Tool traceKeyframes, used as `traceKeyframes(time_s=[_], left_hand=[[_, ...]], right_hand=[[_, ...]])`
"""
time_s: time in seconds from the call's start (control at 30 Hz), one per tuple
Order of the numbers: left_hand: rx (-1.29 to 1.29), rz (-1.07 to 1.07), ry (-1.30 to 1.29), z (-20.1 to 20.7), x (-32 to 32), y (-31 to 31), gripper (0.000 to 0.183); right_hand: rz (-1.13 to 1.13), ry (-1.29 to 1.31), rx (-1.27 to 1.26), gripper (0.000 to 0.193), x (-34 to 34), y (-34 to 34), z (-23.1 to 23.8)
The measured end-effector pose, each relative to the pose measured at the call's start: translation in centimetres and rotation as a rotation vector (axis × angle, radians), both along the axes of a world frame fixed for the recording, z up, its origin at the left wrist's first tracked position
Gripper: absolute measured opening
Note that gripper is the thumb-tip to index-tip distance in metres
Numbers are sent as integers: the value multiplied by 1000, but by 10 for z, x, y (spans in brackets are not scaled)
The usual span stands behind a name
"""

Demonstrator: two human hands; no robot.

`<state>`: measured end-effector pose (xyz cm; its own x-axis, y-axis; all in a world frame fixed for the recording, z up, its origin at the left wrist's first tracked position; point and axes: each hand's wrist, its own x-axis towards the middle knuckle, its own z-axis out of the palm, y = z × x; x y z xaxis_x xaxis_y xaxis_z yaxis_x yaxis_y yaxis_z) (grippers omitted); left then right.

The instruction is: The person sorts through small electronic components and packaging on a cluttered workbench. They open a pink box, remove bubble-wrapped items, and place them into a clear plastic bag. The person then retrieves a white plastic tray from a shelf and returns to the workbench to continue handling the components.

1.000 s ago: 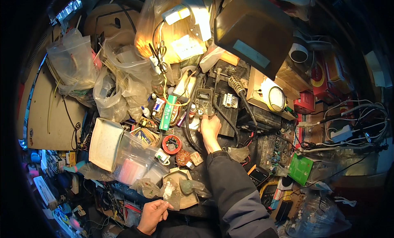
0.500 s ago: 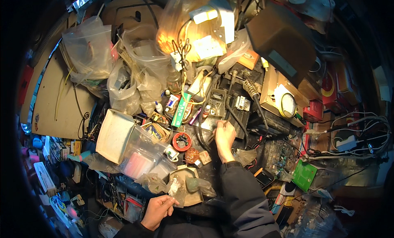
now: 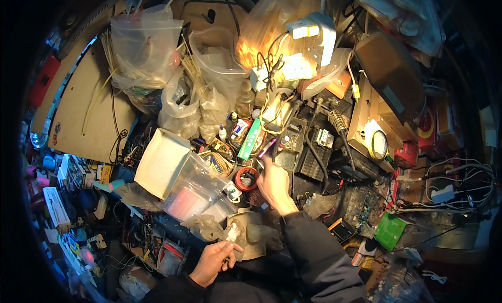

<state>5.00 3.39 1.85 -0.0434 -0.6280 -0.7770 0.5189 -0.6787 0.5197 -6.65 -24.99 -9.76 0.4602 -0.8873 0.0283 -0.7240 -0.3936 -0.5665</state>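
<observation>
Low in the view, my left hand (image 3: 214,262) is closed in a pinch beside a crumpled clear plastic bag (image 3: 234,232). Whatever lies between its fingertips is too small to make out. My right hand (image 3: 275,187) reaches over the bench with its knuckles up. Its fingers are partly hidden and blurred, close to a red round dish (image 3: 246,178) and below a purple pen-like stick (image 3: 266,147). Just beyond are a small bottle with a red label (image 3: 283,143), a long green box (image 3: 252,139) and a grey metal tray (image 3: 296,131). A shallow cardboard piece (image 3: 256,249) lies between my forearms.
Clear bags (image 3: 142,49) crowd the far left, near an open pale box (image 3: 162,162). Right of my hand are a black finned block (image 3: 315,162), a coiled cord (image 3: 339,120) and a green case (image 3: 390,231). White cables (image 3: 455,180) tangle at far right.
The whole scene has shifted rightward in the picture. My right hand has moved left and nearer, from beside the metal tray to the red dish. My left hand stays pinched near the plastic bag.
</observation>
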Motion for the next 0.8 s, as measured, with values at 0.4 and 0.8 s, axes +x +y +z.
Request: traceKeyframes(time_s=[0.4,0.8], left_hand=[[9,72,26,-6,27,35,43],[-17,84,31,-4,44,43,43]], right_hand=[[15,313,-9,30,31,-21,-41],[19,492,-65,14,36,-27,-40]])
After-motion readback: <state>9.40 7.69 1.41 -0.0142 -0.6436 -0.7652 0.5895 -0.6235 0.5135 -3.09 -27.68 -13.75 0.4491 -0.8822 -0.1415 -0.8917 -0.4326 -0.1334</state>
